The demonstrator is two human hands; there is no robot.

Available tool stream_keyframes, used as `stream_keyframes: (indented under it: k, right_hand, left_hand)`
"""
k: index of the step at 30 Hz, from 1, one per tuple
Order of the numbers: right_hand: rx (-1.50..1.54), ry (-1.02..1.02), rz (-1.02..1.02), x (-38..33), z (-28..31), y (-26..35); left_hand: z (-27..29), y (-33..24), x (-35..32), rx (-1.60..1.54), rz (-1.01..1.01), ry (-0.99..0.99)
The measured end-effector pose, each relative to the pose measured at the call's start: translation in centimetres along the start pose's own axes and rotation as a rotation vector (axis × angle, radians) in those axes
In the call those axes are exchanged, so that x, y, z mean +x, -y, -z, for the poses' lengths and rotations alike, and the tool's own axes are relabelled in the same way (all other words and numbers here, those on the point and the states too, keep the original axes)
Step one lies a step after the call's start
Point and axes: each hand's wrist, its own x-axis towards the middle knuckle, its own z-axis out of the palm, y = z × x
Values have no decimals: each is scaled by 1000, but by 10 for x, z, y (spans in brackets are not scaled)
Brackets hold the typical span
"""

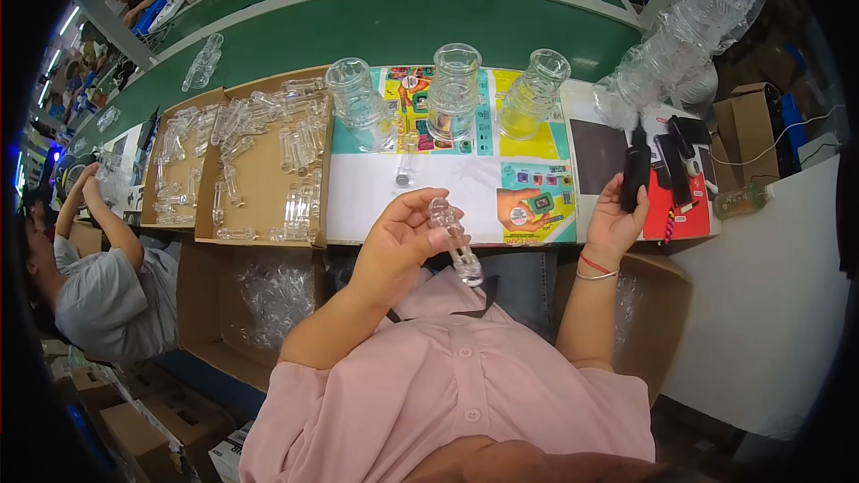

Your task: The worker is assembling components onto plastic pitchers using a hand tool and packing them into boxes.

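Note:
My left hand [394, 246] is closed around a slim transparent tube [461, 255] with ridged sides, tilted down to the right above my lap. My right hand [616, 222] grips a black handheld device [635, 179] upright by the table's right part; its exact kind I cannot make out. Between my hands and the far edge, another small transparent tube [407, 161] lies on the white sheet [367, 201]. Three wide transparent vessels stand in a row beyond it: a left one [360, 107], a middle one [455, 94] and a right one [534, 94].
An open cardboard tray [327, 156] at left holds many transparent tubes. Black devices [677, 161] lie on a red sheet at right, beside a tall stack of bagged transparent vessels [684, 31]. A co-worker [112, 295] sits at far left. Boxes with plastic bags stand below the table.

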Motion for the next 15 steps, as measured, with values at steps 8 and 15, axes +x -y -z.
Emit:
stream_keyframes:
  k: [8,15]
  right_hand:
    - [-406,32,114,48,20,12]
    - [-283,-45,196,75,29,23]
  left_hand:
    - [-1,20,19,-72,131,-92]
    - [2,40,30,-119,183,-201]
